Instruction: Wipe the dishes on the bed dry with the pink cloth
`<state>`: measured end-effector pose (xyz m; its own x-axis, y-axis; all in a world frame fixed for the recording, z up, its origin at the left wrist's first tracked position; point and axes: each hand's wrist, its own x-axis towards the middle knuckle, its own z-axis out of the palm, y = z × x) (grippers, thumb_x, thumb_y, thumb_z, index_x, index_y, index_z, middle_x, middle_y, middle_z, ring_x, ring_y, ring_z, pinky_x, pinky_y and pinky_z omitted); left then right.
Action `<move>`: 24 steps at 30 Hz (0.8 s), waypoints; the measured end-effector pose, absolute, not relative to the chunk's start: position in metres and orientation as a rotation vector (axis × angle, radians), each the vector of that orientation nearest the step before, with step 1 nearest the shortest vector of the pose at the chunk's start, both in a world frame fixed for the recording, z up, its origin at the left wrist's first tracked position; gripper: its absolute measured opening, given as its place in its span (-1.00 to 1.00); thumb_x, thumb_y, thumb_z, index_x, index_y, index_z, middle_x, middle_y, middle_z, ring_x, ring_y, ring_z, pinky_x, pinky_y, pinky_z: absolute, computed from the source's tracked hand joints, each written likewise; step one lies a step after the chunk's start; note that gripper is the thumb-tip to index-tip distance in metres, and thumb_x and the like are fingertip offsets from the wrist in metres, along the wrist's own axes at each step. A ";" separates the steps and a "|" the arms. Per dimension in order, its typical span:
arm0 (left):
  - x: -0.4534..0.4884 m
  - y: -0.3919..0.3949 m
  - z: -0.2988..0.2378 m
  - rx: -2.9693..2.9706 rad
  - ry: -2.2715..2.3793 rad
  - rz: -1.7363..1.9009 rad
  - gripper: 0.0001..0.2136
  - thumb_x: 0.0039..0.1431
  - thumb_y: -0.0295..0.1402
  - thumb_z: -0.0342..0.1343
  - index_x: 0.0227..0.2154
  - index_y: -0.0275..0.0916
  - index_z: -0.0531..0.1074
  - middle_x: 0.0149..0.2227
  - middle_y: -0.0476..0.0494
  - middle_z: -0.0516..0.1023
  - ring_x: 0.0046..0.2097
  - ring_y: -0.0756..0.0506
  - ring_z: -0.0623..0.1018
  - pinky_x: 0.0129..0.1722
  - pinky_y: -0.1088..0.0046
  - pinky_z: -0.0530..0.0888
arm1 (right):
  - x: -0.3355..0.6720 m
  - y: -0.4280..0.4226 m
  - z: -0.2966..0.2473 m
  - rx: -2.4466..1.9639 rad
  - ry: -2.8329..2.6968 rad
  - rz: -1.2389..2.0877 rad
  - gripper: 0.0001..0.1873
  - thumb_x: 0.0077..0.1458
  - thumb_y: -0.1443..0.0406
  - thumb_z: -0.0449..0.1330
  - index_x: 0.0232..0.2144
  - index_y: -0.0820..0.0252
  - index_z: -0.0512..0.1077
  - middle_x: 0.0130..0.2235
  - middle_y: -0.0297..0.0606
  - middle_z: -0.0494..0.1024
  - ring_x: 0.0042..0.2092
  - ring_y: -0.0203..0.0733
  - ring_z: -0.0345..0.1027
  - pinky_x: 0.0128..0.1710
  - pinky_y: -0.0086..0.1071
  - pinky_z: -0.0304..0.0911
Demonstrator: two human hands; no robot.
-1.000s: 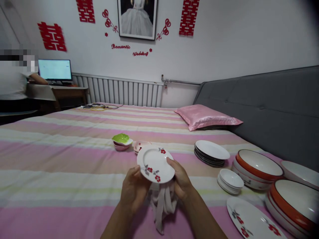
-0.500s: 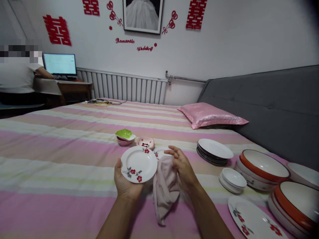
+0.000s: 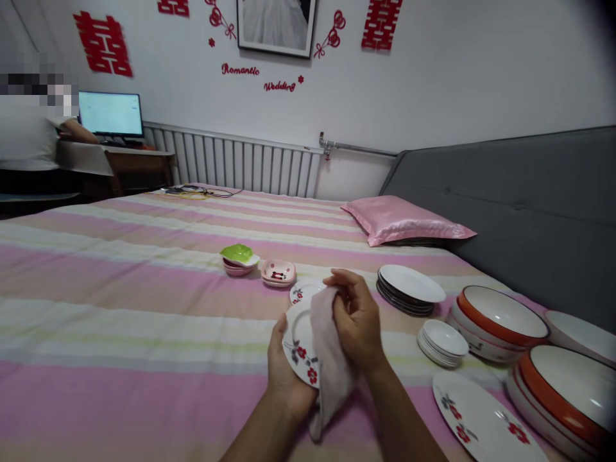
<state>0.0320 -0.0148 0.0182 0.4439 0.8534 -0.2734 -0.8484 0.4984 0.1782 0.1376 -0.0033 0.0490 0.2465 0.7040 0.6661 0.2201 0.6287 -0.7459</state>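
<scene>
A small white plate (image 3: 299,340) with red flowers is tilted in my left hand (image 3: 289,375), thumb along its left rim. My right hand (image 3: 359,317) grips a pale pink cloth (image 3: 332,359), which drapes over the plate's right part and hides it. Just behind lies another flowered plate (image 3: 304,292) on the bed, partly covered by the cloth and hand. Farther back are a pink square dish (image 3: 278,274) and a green leaf-shaped dish (image 3: 239,254) resting on pink ones.
To the right stand a stack of large plates (image 3: 412,285), a stack of small white dishes (image 3: 443,343), orange-rimmed bowls (image 3: 503,321) and a flowered platter (image 3: 486,417). A pink pillow (image 3: 407,221) lies by the grey headboard (image 3: 505,179). A person (image 3: 29,138) sits at a desk, far left.
My left hand has brought the plate right and tilted it. The cloth, beside the plate before, now lies over its right part, and my right hand's fingers have curled in.
</scene>
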 end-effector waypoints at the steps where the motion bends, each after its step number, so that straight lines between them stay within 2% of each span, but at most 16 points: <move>1: 0.035 -0.017 0.017 -0.003 0.344 1.032 -0.67 0.09 -0.22 0.05 -0.19 -0.34 0.50 -0.31 -0.27 0.61 -0.15 -0.27 0.56 -0.05 0.15 0.38 | 0.137 0.001 0.043 -0.928 -1.392 0.358 -0.61 0.04 0.42 0.02 -0.06 0.11 0.32 -0.12 -0.21 0.47 -0.07 -0.19 0.35 -0.05 -0.26 0.23; 4: 0.039 -0.020 0.016 -0.043 0.318 0.988 -0.67 0.09 -0.15 0.03 -0.27 -0.30 0.53 -0.36 -0.25 0.61 -0.15 -0.27 0.56 -0.05 0.15 0.37 | 0.134 0.011 0.029 -1.064 -1.633 0.185 -0.54 0.02 0.40 0.08 0.02 0.10 0.30 0.02 -0.19 0.41 0.08 -0.09 0.23 0.10 -0.12 0.07; 6: 0.036 -0.017 0.015 -0.054 0.307 0.997 -0.65 0.11 -0.12 0.01 -0.31 -0.31 0.54 -0.38 -0.25 0.61 -0.14 -0.28 0.55 -0.04 0.13 0.37 | 0.133 0.011 0.029 -1.125 -1.671 0.082 -0.53 0.04 0.37 0.10 0.04 0.11 0.29 0.05 -0.19 0.39 0.13 -0.06 0.17 0.15 -0.06 -0.03; 10: 0.025 -0.009 0.016 -0.015 0.273 1.080 -0.61 0.14 -0.12 -0.04 -0.30 -0.34 0.53 -0.31 -0.29 0.60 -0.10 -0.29 0.53 0.00 0.10 0.34 | 0.129 0.005 0.033 -1.228 -1.583 0.119 -0.66 0.14 0.29 0.02 -0.02 0.12 0.35 0.01 -0.17 0.43 0.07 -0.07 0.23 0.08 -0.08 0.09; 13: 0.017 -0.004 0.013 0.021 0.247 1.187 -0.61 0.13 -0.12 -0.01 -0.23 -0.34 0.52 -0.25 -0.31 0.59 -0.04 -0.30 0.50 0.05 0.09 0.29 | 0.117 0.001 0.024 -1.303 -1.611 0.261 -0.63 0.17 0.21 0.01 0.01 0.13 0.36 0.06 -0.14 0.40 0.12 -0.02 0.19 0.12 -0.05 0.03; 18: 0.015 -0.001 0.005 0.131 0.065 1.206 -0.42 0.09 -0.02 -0.02 0.07 -0.33 0.32 0.08 -0.40 0.39 0.15 -0.34 0.31 0.16 0.04 0.13 | 0.095 0.000 0.000 -1.364 -1.736 0.357 -0.38 0.19 0.11 -0.01 0.24 0.17 0.02 0.29 -0.19 -0.03 0.31 0.03 -0.26 0.24 0.02 -0.26; 21: 0.019 -0.002 0.000 0.202 -0.048 1.157 -0.41 0.11 0.03 -0.10 0.13 -0.21 0.26 0.18 -0.27 0.28 0.23 -0.29 0.16 0.22 0.06 -0.02 | 0.093 -0.002 0.001 -1.421 -1.867 0.310 -0.32 0.23 0.07 -0.11 0.28 0.25 -0.18 0.32 -0.20 -0.24 0.32 -0.02 -0.44 0.27 0.00 -0.35; 24: 0.021 -0.001 -0.005 0.279 -0.132 1.160 -0.48 0.17 0.00 -0.19 0.12 -0.08 0.26 0.21 -0.07 0.23 0.29 -0.18 0.03 0.25 0.17 -0.13 | 0.095 -0.004 0.009 -1.416 -2.006 0.246 -0.33 0.26 0.07 -0.21 0.28 0.21 -0.31 0.32 -0.27 -0.40 0.32 -0.09 -0.58 0.28 -0.03 -0.42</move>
